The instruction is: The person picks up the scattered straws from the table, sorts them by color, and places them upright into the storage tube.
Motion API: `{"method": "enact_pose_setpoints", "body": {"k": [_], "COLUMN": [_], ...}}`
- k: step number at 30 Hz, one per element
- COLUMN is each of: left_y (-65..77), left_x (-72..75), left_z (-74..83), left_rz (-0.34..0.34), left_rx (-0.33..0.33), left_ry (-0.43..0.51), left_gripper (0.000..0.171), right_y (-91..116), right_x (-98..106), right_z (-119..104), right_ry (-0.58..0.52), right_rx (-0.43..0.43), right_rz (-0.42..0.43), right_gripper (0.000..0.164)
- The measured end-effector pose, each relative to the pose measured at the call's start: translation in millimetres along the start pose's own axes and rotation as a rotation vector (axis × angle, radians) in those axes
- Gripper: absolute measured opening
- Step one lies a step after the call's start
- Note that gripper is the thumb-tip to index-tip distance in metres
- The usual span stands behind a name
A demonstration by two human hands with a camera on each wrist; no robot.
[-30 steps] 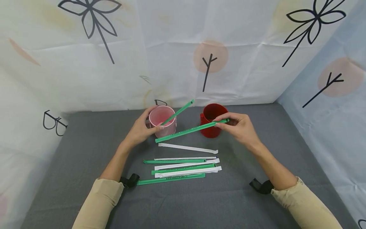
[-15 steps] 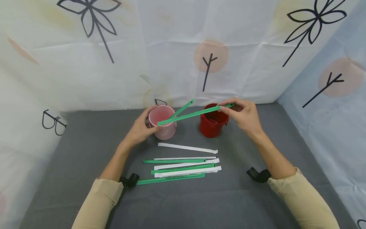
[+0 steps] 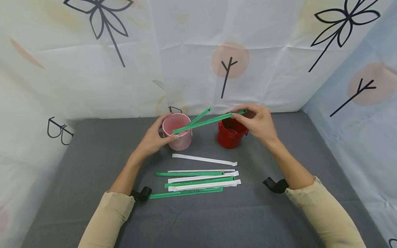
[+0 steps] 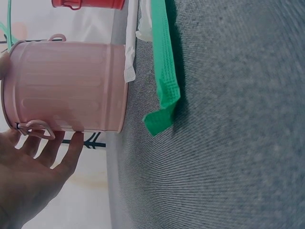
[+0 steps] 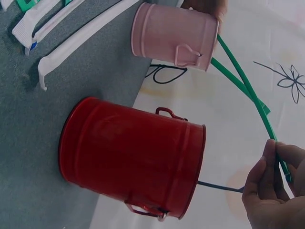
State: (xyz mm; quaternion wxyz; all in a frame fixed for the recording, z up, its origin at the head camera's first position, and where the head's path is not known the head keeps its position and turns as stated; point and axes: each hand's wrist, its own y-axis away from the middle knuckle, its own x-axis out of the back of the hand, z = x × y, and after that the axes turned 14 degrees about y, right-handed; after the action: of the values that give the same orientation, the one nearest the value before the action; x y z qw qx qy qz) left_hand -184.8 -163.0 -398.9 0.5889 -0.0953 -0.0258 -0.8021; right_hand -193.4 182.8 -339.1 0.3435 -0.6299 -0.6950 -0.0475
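My left hand (image 3: 153, 137) grips a small pink metal bucket (image 4: 66, 88) by its side, with the thumb at the rim. The bucket stands upright on the grey cloth. Inside it leans a green paper-wrapped straw (image 3: 203, 113), its upper end sticking out to the right. Between thumb and fingertips my right hand (image 3: 255, 122) pinches a second green wrapped straw (image 5: 250, 90) near its right end. That straw slants down to the left, its far tip over the pink bucket's mouth. A red metal bucket (image 5: 133, 155) stands just below my right hand, untouched.
Several green and white wrapped straws (image 3: 195, 187) lie in a rough stack on the grey cloth (image 3: 198, 220). A single white wrapped straw (image 3: 204, 159) lies apart, nearer the buckets. Behind them hangs a white printed curtain (image 3: 186, 69).
My right hand has risen with its green straw from in front of the red bucket, then shifted slightly left. The straw's left tip is now over the pink bucket. My left hand stays put.
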Motion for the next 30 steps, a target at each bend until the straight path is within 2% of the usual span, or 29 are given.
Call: {"method": "enact_pose_setpoints", "body": {"k": [7, 14, 30], "left_y": [-0.1, 0.9, -0.5], "left_x": [-0.1, -0.4, -1.5], "left_z": [-1.4, -1.2, 1.2], "left_rz": [0.001, 0.0, -0.009], "left_rx": [-0.012, -0.017, -0.025], "left_ry": [0.0, -0.003, -0.009], "left_gripper": [0.083, 0.083, 0.082], "right_y": [-5.7, -7.8, -16.9], "right_x": [-17.1, -33.4, -64.3], "right_z": [3.4, 1.2, 9.3], "right_ry": [-0.009, -0.089, -0.337], "right_rx": [0.038, 0.006, -0.094], "right_rz": [-0.048, -0.085, -0.044], "right_gripper": [0.014, 0.015, 0.025]}}
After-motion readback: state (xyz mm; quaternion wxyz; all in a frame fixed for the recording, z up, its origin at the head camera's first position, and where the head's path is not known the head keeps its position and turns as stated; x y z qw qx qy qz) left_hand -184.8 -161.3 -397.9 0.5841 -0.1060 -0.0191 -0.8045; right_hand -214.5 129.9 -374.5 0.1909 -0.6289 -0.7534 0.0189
